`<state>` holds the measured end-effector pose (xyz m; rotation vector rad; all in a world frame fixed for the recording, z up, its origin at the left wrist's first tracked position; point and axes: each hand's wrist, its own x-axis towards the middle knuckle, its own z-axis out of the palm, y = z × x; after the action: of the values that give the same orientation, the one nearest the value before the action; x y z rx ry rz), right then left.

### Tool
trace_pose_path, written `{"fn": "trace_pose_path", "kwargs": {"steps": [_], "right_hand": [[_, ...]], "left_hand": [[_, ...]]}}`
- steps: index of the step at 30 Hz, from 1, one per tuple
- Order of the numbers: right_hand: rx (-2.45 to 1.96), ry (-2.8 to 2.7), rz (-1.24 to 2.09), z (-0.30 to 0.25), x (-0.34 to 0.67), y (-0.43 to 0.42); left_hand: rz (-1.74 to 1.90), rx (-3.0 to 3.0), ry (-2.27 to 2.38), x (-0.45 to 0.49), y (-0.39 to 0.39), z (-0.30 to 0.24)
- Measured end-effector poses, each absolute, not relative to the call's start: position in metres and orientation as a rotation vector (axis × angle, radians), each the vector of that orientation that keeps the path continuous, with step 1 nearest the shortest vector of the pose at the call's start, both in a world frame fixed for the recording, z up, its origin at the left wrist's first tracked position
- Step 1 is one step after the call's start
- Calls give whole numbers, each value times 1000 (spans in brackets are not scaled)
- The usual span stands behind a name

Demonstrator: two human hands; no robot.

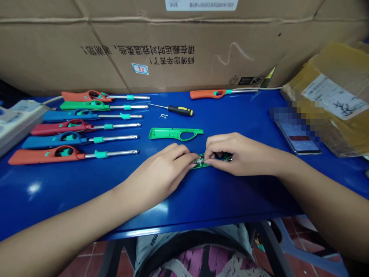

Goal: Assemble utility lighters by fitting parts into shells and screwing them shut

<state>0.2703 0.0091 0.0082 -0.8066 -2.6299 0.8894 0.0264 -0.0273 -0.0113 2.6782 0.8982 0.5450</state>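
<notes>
An opened green gas lighter (198, 166) lies on the blue table, its shell half holding small metal and whitish inner parts. My left hand (165, 169) is closed over its left end, thumb and fingertips pinching near a small metallic part. Over the middle, my right hand (242, 154) is closed, with thumb and forefinger pinched at the inner parts. My fingers hide much of the lighter. Just behind my hands lies the other green shell half (173, 134), hollow side up. Several small screws (163, 115) sit beyond it, beside a black-and-yellow screwdriver (178, 110).
Several assembled lighters, including a red lighter (62, 127), are lined up at left near a white power strip (20, 119). An orange lighter (208, 94) lies at the back. A large cardboard box (161, 34) stands behind; a phone (298, 134) and wrapped parcel (331, 92) are at right.
</notes>
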Motion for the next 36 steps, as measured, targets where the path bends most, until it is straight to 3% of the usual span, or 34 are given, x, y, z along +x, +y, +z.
{"fn": "trace_pose_path", "kwargs": {"steps": [36], "right_hand": [[-728,-2636,914,5,271,10]], "left_hand": [[577,2725,871,27,-27,-12]]}}
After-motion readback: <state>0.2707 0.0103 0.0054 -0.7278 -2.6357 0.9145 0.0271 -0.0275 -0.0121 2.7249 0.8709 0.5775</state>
